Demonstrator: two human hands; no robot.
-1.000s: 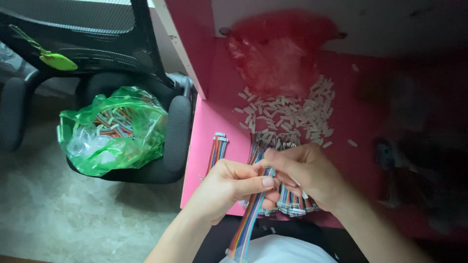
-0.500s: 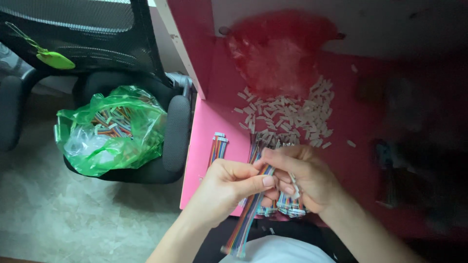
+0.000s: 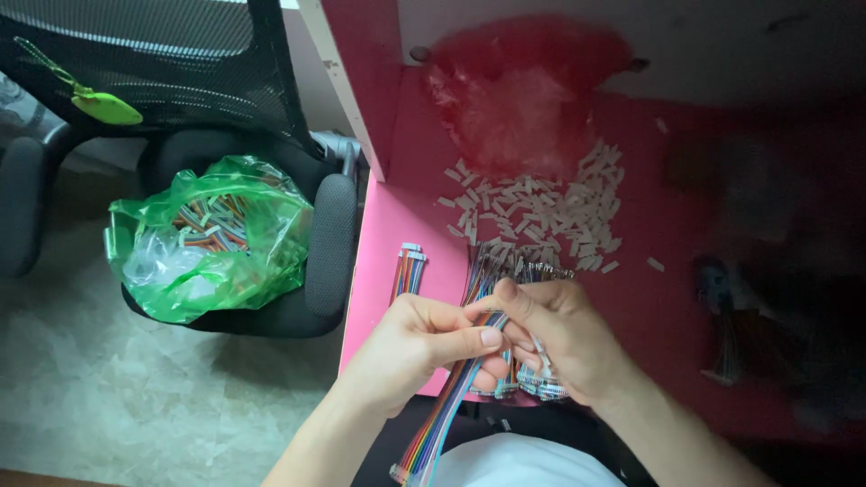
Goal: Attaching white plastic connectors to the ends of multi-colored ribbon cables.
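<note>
My left hand (image 3: 410, 347) pinches a flat rainbow-coloured ribbon cable (image 3: 442, 415) between thumb and forefinger; the cable hangs down toward my lap. My right hand (image 3: 564, 338) meets it at the cable's upper end, fingers curled around the cable tip, and also holds a bundle of similar cables with white connectors (image 3: 541, 383). Both hands hover over the front edge of a pink table (image 3: 388, 225). A heap of small white connector housings (image 3: 541, 212) lies on the table just beyond my hands.
One finished multicoloured cable (image 3: 408, 271) lies on the table to the left. A red plastic bag (image 3: 523, 99) sits at the back. A green plastic bag of cables (image 3: 212, 239) rests on a black office chair (image 3: 316, 261) to the left.
The hands stay together at the cable end with only slight finger movement. The hanging cable has swung a little.
</note>
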